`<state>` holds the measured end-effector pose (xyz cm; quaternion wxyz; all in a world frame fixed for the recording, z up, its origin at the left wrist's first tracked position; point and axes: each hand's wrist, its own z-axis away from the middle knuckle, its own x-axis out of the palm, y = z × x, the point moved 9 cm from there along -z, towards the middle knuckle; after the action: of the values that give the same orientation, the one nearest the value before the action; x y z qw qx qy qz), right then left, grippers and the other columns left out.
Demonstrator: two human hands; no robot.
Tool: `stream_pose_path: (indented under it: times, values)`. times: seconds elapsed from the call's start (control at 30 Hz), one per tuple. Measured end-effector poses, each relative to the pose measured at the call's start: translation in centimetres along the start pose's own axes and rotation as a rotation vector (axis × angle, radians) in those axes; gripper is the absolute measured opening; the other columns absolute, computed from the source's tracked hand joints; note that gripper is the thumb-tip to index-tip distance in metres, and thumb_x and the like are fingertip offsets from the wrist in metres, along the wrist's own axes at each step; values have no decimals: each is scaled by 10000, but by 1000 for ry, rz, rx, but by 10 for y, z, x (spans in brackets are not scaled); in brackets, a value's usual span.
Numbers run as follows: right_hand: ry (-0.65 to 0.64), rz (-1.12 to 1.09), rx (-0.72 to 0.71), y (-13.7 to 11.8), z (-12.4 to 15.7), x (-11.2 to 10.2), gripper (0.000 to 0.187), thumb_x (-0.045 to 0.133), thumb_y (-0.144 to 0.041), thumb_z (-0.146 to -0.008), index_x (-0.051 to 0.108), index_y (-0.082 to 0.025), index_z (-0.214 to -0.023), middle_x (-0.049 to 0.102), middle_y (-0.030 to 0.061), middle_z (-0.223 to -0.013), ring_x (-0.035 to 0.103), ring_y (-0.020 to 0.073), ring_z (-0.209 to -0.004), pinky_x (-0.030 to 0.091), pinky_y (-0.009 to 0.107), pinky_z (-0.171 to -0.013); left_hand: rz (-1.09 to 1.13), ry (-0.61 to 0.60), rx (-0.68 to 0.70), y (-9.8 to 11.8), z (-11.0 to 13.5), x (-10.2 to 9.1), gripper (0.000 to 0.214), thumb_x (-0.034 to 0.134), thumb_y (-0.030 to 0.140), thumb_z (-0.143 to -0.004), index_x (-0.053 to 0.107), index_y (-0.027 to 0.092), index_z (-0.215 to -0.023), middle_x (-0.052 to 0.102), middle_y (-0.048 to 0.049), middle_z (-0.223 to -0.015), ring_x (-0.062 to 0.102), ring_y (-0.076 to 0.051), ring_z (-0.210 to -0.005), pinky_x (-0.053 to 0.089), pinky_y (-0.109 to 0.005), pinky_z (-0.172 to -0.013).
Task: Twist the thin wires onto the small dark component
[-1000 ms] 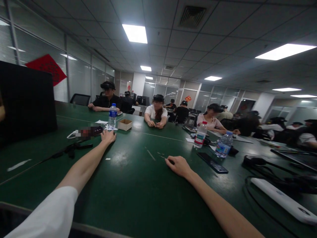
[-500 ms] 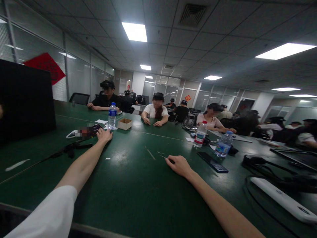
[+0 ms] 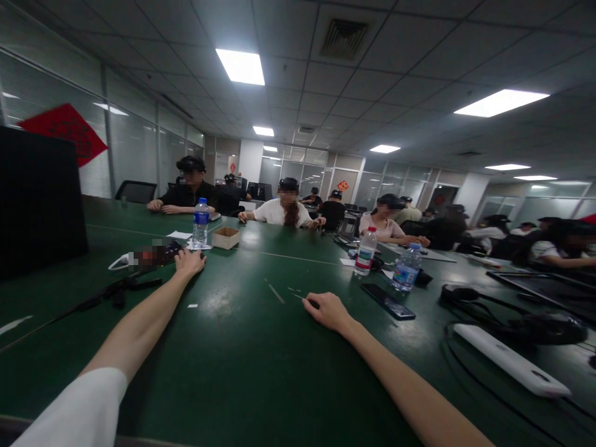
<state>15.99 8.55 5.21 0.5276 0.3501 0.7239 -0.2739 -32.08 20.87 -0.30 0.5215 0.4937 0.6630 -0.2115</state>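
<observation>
My left hand (image 3: 190, 263) rests on the green table (image 3: 233, 385), fingers stretched forward and slightly apart. It lies beside a dark, patterned item (image 3: 161, 255) and just in front of a blue-capped water bottle (image 3: 201, 225) standing on white paper. Whether the fingertips touch either cannot be made out. Further right, my right hand (image 3: 328, 311) is low at the table with its fingers closed. A thin, pale, stick-like thing (image 3: 297, 296) pokes out leftward from between thumb and forefinger; its kind is too small to tell.
A small open box (image 3: 226, 238) stands beyond my left hand. To the right are a red-capped bottle (image 3: 365, 253), another water bottle (image 3: 406, 268), a phone (image 3: 387, 302), a headset (image 3: 535, 323) and a white device (image 3: 510, 360). Several people sit around, one opposite (image 3: 288, 208).
The view has turned slightly right, so everything sits further left. Both my hands keep nearly the same place on the table. The person opposite has spread both arms apart.
</observation>
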Motion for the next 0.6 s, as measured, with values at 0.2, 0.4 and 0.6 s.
stream_pose_path:
  times: [0.2, 0.4, 0.6]
  values:
    - [-14, -25, 4, -1, 2, -1, 476, 290, -502, -939, 667, -214, -904, 672, 23, -765, 600, 129, -670, 416, 236, -686, 0, -1, 28, 5, 3, -4, 473, 391, 527, -820, 600, 235, -1128, 407, -178, -1314, 357, -370, -1165, 312, -465, -935]
    - [-40, -21, 11, -1, 2, -1, 476, 291, -508, -936, 670, -221, -912, 675, 24, -775, 599, 128, -665, 418, 232, -673, 25, -13, -8, 4, 8, -10, 474, 409, 515, -813, 601, 226, -1136, 417, -189, -1300, 366, -381, -1171, 306, -469, -947]
    - [6, 37, 2, 0, 1, -1, 479, 303, -517, -931, 672, -216, -880, 674, 31, -768, 607, 137, -686, 396, 226, -663, 33, 24, -58, -1, 9, -12, 488, 406, 513, -816, 610, 194, -1122, 415, -213, -1288, 364, -398, -1171, 302, -483, -945]
